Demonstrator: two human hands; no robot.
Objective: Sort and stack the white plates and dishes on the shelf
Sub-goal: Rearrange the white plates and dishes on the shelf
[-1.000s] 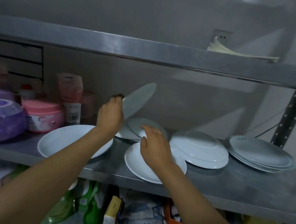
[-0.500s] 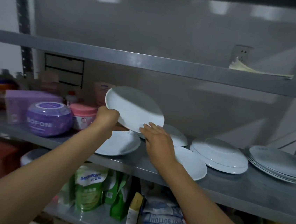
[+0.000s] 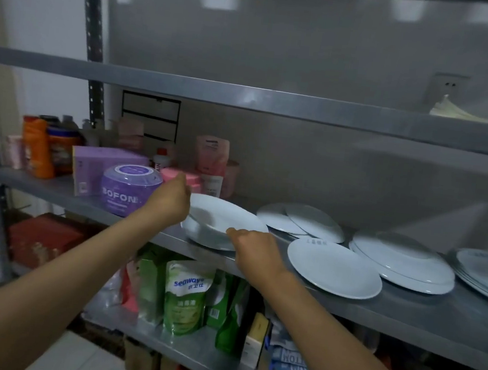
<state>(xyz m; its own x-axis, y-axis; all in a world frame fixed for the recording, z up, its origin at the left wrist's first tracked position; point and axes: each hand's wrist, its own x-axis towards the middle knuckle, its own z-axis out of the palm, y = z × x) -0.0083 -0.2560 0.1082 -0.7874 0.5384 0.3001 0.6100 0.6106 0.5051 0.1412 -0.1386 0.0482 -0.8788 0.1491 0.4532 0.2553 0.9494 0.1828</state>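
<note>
A metal shelf (image 3: 403, 319) runs across the middle of the frame, sloping down toward the right. Two bare arms reach in from the bottom edge toward its centre.

The left hand (image 3: 172, 200), just left of centre, grips the left rim of a white plate (image 3: 227, 219), its fingers curled round the edge. The right hand (image 3: 255, 252), just below centre, holds the same plate at its near right rim; its fingers are bent over the edge, though the fingertips are hidden from this angle. The plate is tilted slightly and sits over a second white dish (image 3: 201, 236) that rests on the shelf beneath it; whether the two touch cannot be told.

To the right, a single white plate (image 3: 333, 268) lies flat near the shelf's front edge. Behind it, two overlapping plates (image 3: 302, 221) lie toward the back. Further right is an upturned stack of dishes (image 3: 403, 262), and at the right edge of the frame another stack of plates (image 3: 483, 273), partly cut off.

On the left of the shelf stand a round purple tub (image 3: 129, 191), a purple box (image 3: 97, 166), an orange bottle (image 3: 37, 148) and a pink pouch (image 3: 211, 159). On the shelf below, lower centre, green refill pouches (image 3: 184, 296) stand upright.
</note>
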